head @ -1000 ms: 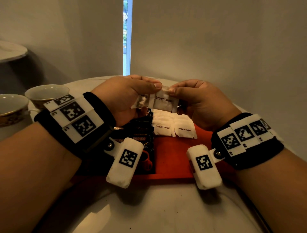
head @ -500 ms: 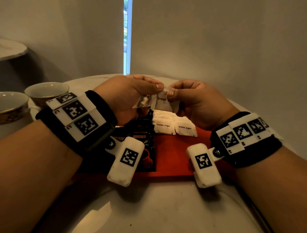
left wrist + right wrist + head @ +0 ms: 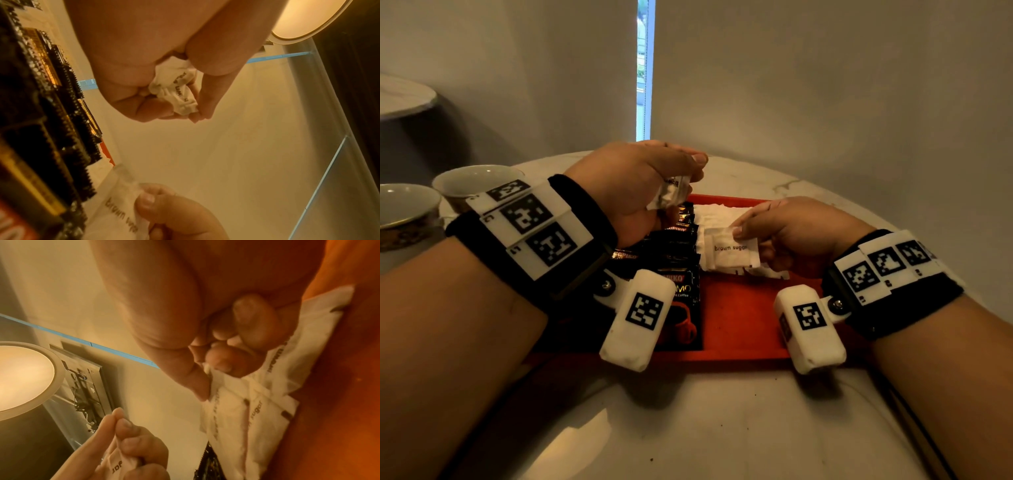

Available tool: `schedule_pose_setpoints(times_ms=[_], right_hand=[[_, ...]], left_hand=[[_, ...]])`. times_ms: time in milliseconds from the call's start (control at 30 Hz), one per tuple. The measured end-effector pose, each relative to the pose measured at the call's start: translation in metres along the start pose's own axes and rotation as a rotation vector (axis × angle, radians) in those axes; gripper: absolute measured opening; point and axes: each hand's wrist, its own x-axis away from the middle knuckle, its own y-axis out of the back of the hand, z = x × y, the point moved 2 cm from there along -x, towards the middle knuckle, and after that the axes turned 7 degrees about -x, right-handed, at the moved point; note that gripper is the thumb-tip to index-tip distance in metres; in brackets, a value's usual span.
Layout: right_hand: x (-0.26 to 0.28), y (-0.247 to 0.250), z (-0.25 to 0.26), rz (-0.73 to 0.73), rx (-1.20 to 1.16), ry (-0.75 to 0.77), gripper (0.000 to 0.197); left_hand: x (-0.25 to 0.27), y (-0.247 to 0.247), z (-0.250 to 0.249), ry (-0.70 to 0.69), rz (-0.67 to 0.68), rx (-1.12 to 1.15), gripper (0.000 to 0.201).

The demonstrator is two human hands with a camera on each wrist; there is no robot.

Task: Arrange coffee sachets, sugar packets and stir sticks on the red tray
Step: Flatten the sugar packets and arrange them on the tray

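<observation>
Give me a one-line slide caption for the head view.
Right hand lowers a brown sugar packet onto the red tray; left hand holds spare packets.

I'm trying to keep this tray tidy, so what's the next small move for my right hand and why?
Probably lower the right hand and lay its brown sugar packet onto the white packets already on the red tray, beside the coffee sachets. The left hand holds more packets.

Head cam looking fwd and down from behind both hands, mid-range. Wrist cams peering up from under each palm, very close. All three sharing the sugar packet [image 3: 732,251] pinched by right hand [image 3: 791,233].
</observation>
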Motion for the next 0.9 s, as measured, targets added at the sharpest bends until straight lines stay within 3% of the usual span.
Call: schedule_pose_setpoints(times_ms=[233, 600, 900], right_hand=[[0.0067, -0.0041, 0.0032, 0.079, 0.061, -0.031, 0.015], [0.0062, -0.0055, 0.0053, 0.042, 0.184, 0.011, 0.012], [0.0042, -0.0039, 0.0083, -0.005, 0.054, 0.114, 0.018]], left_hand=[[0.0017, -0.0016, -0.0006, 0.001, 0.005, -0.005, 0.009], [0.0022, -0.0007, -0.0008, 0.035, 0.009, -0.014, 0.003], [0.0008, -0.0023, -0.0007, 0.086, 0.021, 0.109, 0.035]])
